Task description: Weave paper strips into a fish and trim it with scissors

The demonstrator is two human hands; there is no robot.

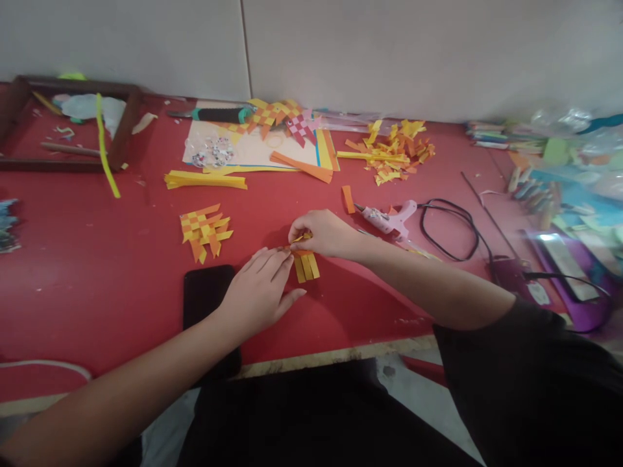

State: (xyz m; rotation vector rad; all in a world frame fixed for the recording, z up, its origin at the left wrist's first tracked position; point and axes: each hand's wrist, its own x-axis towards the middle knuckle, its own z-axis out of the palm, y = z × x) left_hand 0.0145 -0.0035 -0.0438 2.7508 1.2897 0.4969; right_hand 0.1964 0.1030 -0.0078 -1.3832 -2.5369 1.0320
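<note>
We have the small piece of yellow and orange paper strips [306,267] under our fingers, left of the pink glue gun [402,220] and a little nearer to us than it. Our right hand [324,233] comes in from the glue gun's side and pinches the strips at their far end, thumb against fingers. Our left hand [257,285], on the side away from the glue gun, lies flat with its thumb spread wide; its fingertips touch the piece's left edge, pressing more than gripping, we judge. Three yellow ends stick out toward us, unheld.

We expect the paper to be very light, springy along each strip but easily creased or torn, and apt to skid or work loose. It seems best taken where the strips overlap, lightly between fingertips, not by the loose ends. The woven yellow-and-orange piece [195,224], well left of the glue gun, likely wants the same gentle hold.
</note>
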